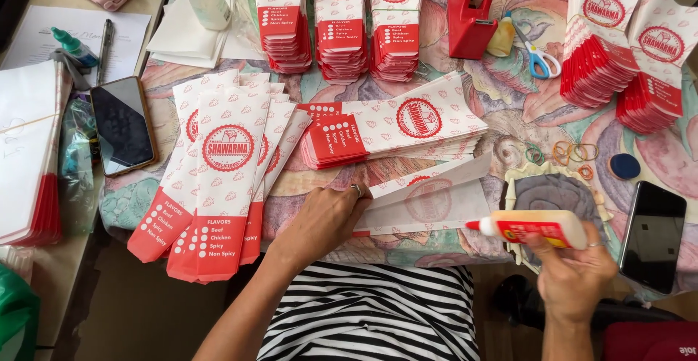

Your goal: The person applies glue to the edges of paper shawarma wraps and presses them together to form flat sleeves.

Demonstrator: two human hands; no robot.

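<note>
The left hand lies flat, fingers together, pressing the left end of a white, unfolded paper sleeve with a faint red round print against the tabletop, which carries a pastel floral cloth. The right hand is clamped around a white plastic glue bottle with a red label and red nozzle; the bottle lies nearly level, its nozzle pointing to 9 o'clock and meeting the sleeve's right edge. At 12 o'clock from the sleeve rests a flat stack of red-and-white printed paper bags. At 9 o'clock, a fanned pile of the same bags overhangs the tabletop edge. At 3 o'clock from the bottle lies a black smartphone. A red tape dispenser stands at 12 o'clock.
</note>
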